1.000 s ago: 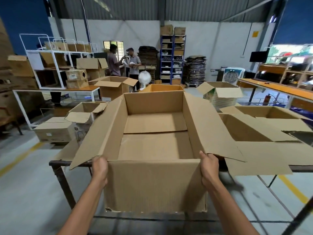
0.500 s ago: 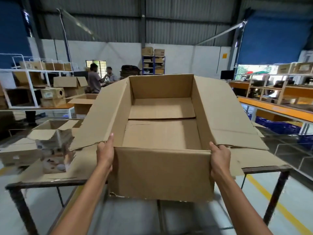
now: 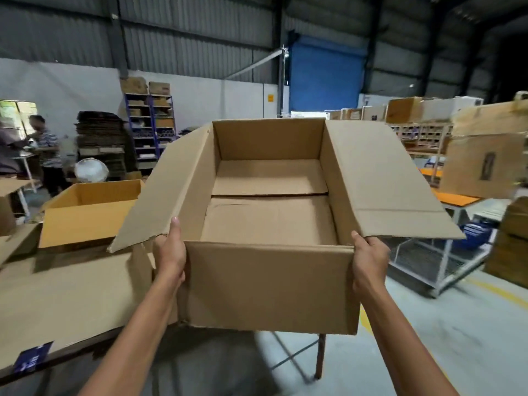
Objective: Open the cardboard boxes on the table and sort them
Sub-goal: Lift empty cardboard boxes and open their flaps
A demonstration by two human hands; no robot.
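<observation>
A large open cardboard box (image 3: pixel 268 284) fills the middle of the view, lifted off the table and held in front of me, its side flaps spread out and its inside empty. My left hand (image 3: pixel 170 252) grips its near left corner. My right hand (image 3: pixel 370 262) grips its near right corner. The table (image 3: pixel 65 298) lies to the lower left, covered with flat cardboard. A smaller open box (image 3: pixel 85 221) with a yellowish inside stands on the table's far part, left of the held box.
Two people (image 3: pixel 47 151) stand at the far left near stacked flat cardboard (image 3: pixel 100 132) and blue shelves (image 3: pixel 150 124). Tall boxes (image 3: pixel 483 164) and an orange-topped bench (image 3: pixel 454 200) are on the right. A wire trolley (image 3: pixel 434 261) stands on the grey floor.
I have lifted the large box off the table and swung it to the right; the view has turned right with it. Both hands keep their hold on the near corners.
</observation>
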